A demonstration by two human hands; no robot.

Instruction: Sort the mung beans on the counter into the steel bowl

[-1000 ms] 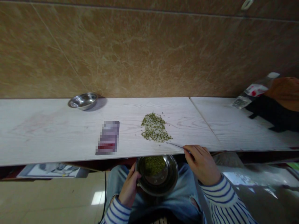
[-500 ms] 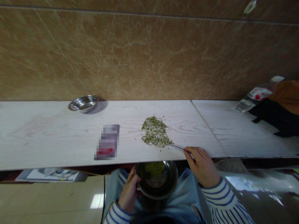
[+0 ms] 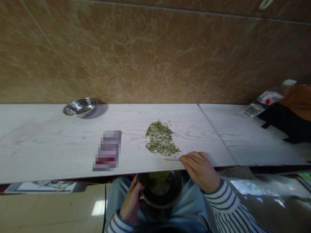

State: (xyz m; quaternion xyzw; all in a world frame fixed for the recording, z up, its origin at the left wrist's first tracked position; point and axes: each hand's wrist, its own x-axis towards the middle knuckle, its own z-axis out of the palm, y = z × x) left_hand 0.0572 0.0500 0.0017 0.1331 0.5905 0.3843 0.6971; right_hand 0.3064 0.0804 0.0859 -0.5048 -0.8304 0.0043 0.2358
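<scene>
A pile of green mung beans mixed with white grains [image 3: 161, 138] lies spread on the white wooden table [image 3: 201, 129]. Close to the pile's near edge, my right hand [image 3: 200, 170] is closed round a thin, straight, pale tool [image 3: 171, 159]; its exact kind is too small to tell. The tool lies low over the tabletop, just short of the beans. Below the table edge, over my lap, my left hand [image 3: 132, 199] grips the left rim of a steel bowl [image 3: 178, 191]. Green mung beans [image 3: 159, 177] are inside it, partly hidden by the table edge.
A small shiny metal bowl [image 3: 81, 107] stands by the wall at back left. A blurred-out flat item [image 3: 108, 150] lies left of the pile. At the right are a clear plastic bottle [image 3: 264, 100] on its side and a black and brown cloth item [image 3: 289, 118].
My right hand first brought the tool's tip to the pile's near right corner, then shifted left and nearer the table's front edge. My left hand keeps its hold on the bowl. The view shifted slightly.
</scene>
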